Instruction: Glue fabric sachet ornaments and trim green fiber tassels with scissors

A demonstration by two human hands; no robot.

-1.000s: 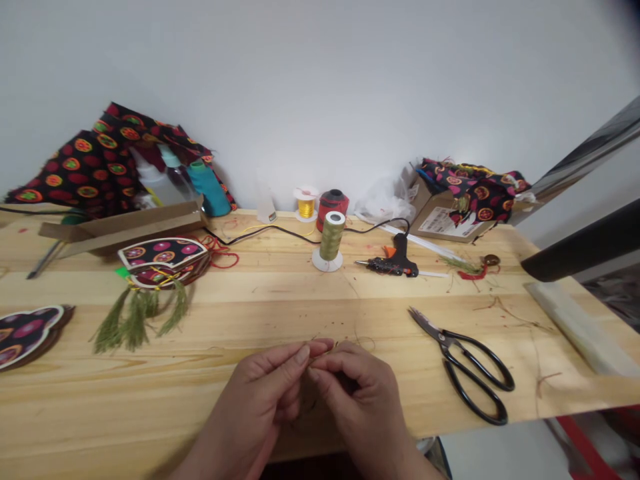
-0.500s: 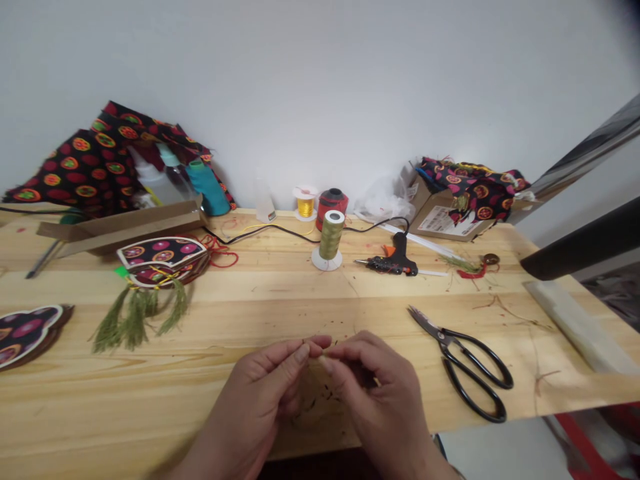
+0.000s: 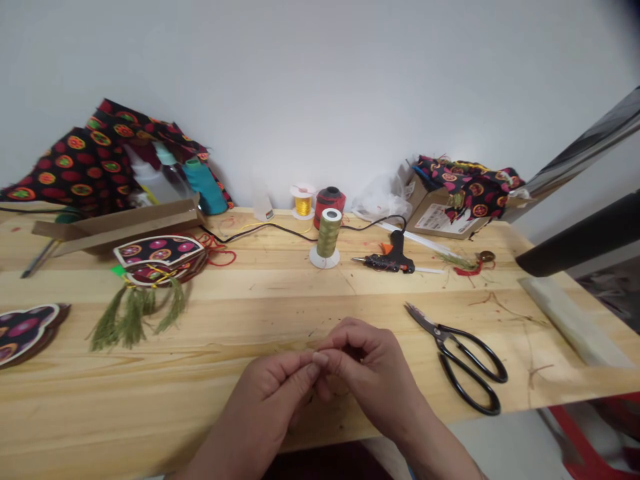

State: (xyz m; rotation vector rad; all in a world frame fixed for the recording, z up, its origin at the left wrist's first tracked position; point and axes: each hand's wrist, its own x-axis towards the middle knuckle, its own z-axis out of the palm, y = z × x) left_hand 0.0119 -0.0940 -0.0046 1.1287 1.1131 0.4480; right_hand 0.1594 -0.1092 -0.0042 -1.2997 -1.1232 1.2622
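My left hand (image 3: 277,393) and my right hand (image 3: 367,373) meet low over the front of the wooden table (image 3: 120,413). Fingertips and thumbs are pinched together and touch; whatever lies between them is hidden or too fine to see. To the right of my right hand lies a pair of black-handled scissors (image 3: 450,347), blades pointing away to the left. Beyond the hands stands a spool of olive-green thread (image 3: 329,237) on a white base. A patterned ornament (image 3: 157,260) with green tassels (image 3: 133,317) rests to the left.
A black hot glue gun (image 3: 390,257) lies behind the scissors, its cord running left. Yellow cord (image 3: 303,203) and red thread (image 3: 331,203) spools stand by the wall. Cardboard boxes with patterned fabric are at the back left and back right (image 3: 440,217). A pale block (image 3: 570,320) sits at the right edge.
My right hand has shifted slightly left and its thumb now overlaps the left thumb tip. The whole view has moved a little, so the table things appear slightly further left.
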